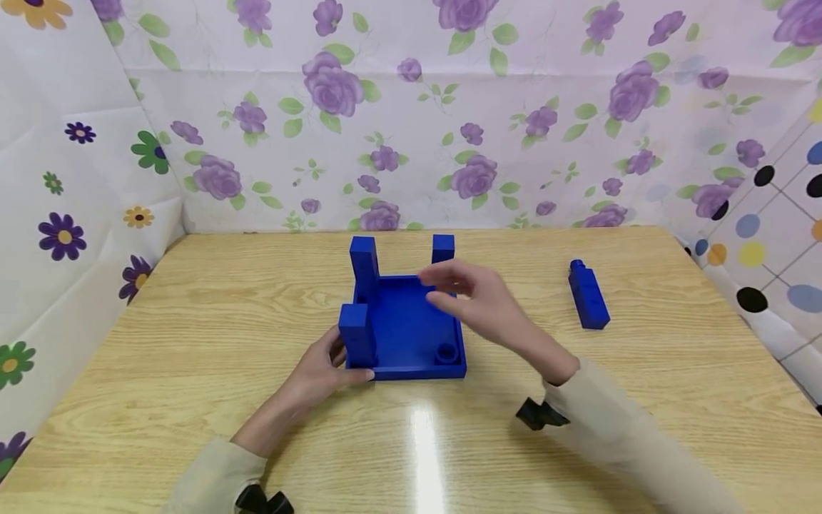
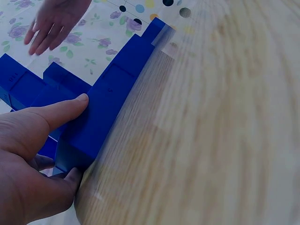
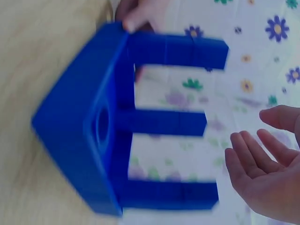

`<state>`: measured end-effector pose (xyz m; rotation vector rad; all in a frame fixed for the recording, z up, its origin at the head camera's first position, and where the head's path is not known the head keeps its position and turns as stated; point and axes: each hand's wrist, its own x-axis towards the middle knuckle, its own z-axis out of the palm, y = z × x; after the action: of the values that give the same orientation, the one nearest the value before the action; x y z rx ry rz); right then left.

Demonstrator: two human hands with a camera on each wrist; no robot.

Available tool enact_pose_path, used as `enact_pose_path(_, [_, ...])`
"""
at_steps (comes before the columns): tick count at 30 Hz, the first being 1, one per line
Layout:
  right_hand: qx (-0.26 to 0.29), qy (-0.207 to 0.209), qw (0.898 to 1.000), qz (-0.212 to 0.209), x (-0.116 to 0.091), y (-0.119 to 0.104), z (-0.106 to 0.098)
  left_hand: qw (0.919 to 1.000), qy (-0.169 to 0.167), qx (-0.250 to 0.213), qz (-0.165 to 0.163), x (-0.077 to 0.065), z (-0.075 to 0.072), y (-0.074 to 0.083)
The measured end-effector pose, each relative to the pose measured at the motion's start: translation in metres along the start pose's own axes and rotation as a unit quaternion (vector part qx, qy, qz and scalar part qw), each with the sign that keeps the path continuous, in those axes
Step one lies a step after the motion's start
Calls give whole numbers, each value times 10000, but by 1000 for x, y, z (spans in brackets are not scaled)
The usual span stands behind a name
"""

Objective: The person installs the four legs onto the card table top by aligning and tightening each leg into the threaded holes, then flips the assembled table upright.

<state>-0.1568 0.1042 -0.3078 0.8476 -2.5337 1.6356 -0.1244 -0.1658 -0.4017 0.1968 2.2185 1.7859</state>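
A blue square base (image 1: 411,318) with a raised rim lies on the table, like a small table turned upside down. Three blue legs stand upright at its corners: front left (image 1: 357,335), back left (image 1: 364,264) and back right (image 1: 443,248). The front right corner shows a bare round socket (image 1: 446,353). My left hand (image 1: 317,368) grips the front left corner, its thumb against the rim's front side in the left wrist view. Holding nothing, my right hand (image 1: 484,300) hovers above the base's right side, fingers loosely bent, apart from the legs.
Farther right on the wooden table (image 1: 642,378) lies a loose blue leg (image 1: 588,296) with a round knob at its far end. A flowered sheet (image 1: 411,143) hangs behind the table, and patterned sheets flank both sides.
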Motion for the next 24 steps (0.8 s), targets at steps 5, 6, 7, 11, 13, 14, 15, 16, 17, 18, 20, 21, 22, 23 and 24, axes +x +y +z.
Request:
enact_pose_path(5, [-230, 715, 9963, 425, -13, 12, -35, 10000, -13, 13, -27, 1, 0, 0])
enact_pose_path(6, [-254, 835, 9947, 540, -16, 15, -40, 10000, 2, 20, -28, 1, 0, 0])
enact_pose_path(7, [-279, 948, 9930, 648, -19, 19, -46, 10000, 15, 21, -30, 1, 0, 0])
enact_pose_path(11, [-322, 1378, 9840, 1079, -34, 37, -67, 10000, 30, -31, -39, 1, 0, -1])
enact_pose_path(13, [-405, 1555, 9795, 1217, -42, 48, -79, 10000, 19, -31, -41, 1, 0, -2])
enact_pose_path(14, [-453, 1633, 9768, 1308, -47, 54, -84, 10000, 15, -28, -37, 1, 1, -3])
enact_pose_path(15, [-536, 1708, 9740, 1392, -51, 60, -90, 10000, 9, -38, -35, 1, 1, -3])
enact_pose_path(16, [-599, 1775, 9712, 1474, -55, 65, -96, 10000, 18, -18, -25, 1, 1, -3])
enact_pose_path(17, [-726, 1829, 9675, 1586, -59, 71, -102, 10000, 25, -9, -17, 1, 1, -3])
enact_pose_path(18, [-861, 1857, 9636, 1717, -62, 75, -108, 10000, 33, 3, -7, 1, 0, -3])
enact_pose_path(20, [-1108, 1894, 9564, 1926, -70, 84, -118, 10000, 36, 13, 5, 0, 0, -3])
enact_pose_path(21, [-1223, 1891, 9533, 2013, -73, 87, -123, 10000, 33, 17, 4, 0, 0, -3])
enact_pose_path(22, [-1336, 1866, 9506, 2090, -76, 91, -127, 10000, 37, 24, 1, 0, 0, -3])
enact_pose_path(23, [-1434, 1827, 9485, 2156, -79, 94, -130, 10000, 35, 26, -6, 0, 0, -2])
enact_pose_path(24, [-1491, 1775, 9471, 2221, -82, 97, -133, 10000, 32, 22, -15, 0, -1, -2])
